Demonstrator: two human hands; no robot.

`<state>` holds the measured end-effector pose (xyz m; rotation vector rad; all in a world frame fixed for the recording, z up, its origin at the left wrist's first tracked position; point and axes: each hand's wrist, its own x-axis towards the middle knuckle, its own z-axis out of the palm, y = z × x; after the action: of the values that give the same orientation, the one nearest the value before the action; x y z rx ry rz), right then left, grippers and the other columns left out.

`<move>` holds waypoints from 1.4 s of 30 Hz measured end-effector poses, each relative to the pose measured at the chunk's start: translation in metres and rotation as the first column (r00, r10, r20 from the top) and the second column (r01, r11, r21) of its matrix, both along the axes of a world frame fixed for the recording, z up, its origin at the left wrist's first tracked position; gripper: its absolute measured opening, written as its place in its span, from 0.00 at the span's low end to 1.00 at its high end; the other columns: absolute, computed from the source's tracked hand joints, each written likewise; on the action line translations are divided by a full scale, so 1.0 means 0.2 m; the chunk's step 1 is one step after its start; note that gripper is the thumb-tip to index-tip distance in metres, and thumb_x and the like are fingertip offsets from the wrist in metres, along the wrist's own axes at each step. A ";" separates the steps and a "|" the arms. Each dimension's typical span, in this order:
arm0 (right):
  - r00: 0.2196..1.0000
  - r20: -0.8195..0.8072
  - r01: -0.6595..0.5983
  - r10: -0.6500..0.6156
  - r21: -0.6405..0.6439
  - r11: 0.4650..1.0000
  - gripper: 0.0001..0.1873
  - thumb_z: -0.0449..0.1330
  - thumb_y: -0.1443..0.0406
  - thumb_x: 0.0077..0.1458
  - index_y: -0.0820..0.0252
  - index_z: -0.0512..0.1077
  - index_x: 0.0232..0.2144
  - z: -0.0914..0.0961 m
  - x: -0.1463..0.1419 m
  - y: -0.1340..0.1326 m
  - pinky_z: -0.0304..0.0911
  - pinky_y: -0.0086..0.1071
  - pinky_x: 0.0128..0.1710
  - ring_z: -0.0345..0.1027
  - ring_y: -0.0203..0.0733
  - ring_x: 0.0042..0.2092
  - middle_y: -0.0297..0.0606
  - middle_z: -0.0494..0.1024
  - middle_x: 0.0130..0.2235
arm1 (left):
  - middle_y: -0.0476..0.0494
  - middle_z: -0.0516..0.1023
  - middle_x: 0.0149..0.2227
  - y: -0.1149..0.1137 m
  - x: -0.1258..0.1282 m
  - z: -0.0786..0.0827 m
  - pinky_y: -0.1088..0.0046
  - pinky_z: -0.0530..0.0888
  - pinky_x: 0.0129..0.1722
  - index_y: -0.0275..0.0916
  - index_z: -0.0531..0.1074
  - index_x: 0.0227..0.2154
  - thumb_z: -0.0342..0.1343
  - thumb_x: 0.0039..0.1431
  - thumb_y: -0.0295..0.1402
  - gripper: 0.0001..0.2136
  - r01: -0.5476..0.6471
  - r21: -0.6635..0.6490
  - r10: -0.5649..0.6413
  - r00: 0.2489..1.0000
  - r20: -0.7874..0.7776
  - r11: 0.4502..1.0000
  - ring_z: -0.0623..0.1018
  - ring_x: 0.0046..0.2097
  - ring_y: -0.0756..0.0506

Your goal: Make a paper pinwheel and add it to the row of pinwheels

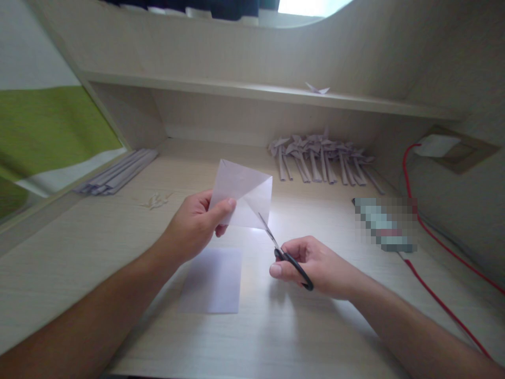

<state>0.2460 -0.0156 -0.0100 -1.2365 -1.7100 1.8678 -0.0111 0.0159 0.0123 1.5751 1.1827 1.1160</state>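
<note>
My left hand (pixel 201 216) pinches a square sheet of white paper (pixel 244 184) by its left side, thumb on top, and holds it above the table. Faint diagonal creases run across that sheet. In my right hand (pixel 311 266) is a pair of scissors (pixel 284 255) with black handles. Their blades reach the sheet's lower right corner, pointing toward its middle. Whether the blades have cut into the paper is hard to make out. Below my left hand, a second square of paper (pixel 213 284) lies flat on the table.
Several folded paper pinwheels on rolled sticks (pixel 319 158) lie at the back right. Rolled paper sticks (pixel 118 171) are stacked at left, near small pale scraps (pixel 153 200). One folded paper piece (pixel 317 89) rests on the shelf (pixel 236 89). A blurred-out device (pixel 384 223) and red cable (pixel 445 316) lie at right.
</note>
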 end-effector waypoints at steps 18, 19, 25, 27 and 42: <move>0.995 0.086 0.053 -0.057 0.041 0.998 0.27 0.73 0.48 0.48 0.60 0.67 0.18 0.01 0.00 0.00 0.41 0.32 0.24 0.48 0.31 0.23 0.26 0.60 0.18 | 0.52 0.69 0.19 -0.01 0.00 0.02 0.74 0.64 0.23 0.40 0.67 0.20 0.58 0.62 0.39 0.16 -0.011 0.002 0.011 1.000 -0.015 1.000 0.67 0.22 0.50; 0.995 0.086 0.052 -0.055 0.039 0.998 0.27 0.73 0.48 0.49 0.60 0.67 0.19 0.01 0.00 0.00 0.41 0.32 0.24 0.49 0.31 0.23 0.26 0.61 0.19 | 0.52 0.68 0.19 -0.01 0.00 0.02 0.74 0.64 0.23 0.40 0.67 0.20 0.58 0.62 0.40 0.16 -0.004 -0.001 0.004 1.000 -0.017 1.000 0.67 0.22 0.50; 0.998 0.060 0.032 -0.034 0.038 0.999 0.26 0.72 0.48 0.51 0.60 0.67 0.21 0.00 -0.01 0.00 0.41 0.33 0.24 0.49 0.31 0.24 0.26 0.61 0.20 | 0.52 0.68 0.20 -0.01 0.02 0.00 0.74 0.63 0.24 0.40 0.67 0.22 0.58 0.62 0.42 0.17 0.066 -0.055 -0.067 0.998 -0.013 0.996 0.66 0.23 0.50; 0.998 0.051 0.032 -0.034 0.033 0.999 0.26 0.72 0.48 0.51 0.60 0.67 0.21 0.01 -0.01 0.00 0.41 0.33 0.24 0.49 0.31 0.24 0.26 0.61 0.21 | 0.52 0.68 0.20 -0.02 0.02 -0.01 0.74 0.63 0.24 0.40 0.66 0.21 0.58 0.62 0.43 0.17 0.069 -0.056 -0.071 0.997 -0.023 0.996 0.66 0.23 0.50; 0.993 0.097 0.069 -0.074 0.052 0.996 0.28 0.73 0.46 0.47 0.60 0.68 0.18 0.02 -0.01 0.00 0.41 0.33 0.24 0.49 0.31 0.23 0.27 0.61 0.18 | 0.51 0.68 0.20 -0.02 0.02 0.00 0.74 0.62 0.25 0.40 0.66 0.21 0.58 0.62 0.43 0.18 0.061 -0.052 -0.063 0.997 -0.041 0.997 0.66 0.23 0.50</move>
<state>0.2434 -0.0158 -0.0056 -1.3730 -1.7263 1.7402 -0.0064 0.0116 0.0121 1.5929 1.1736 1.0091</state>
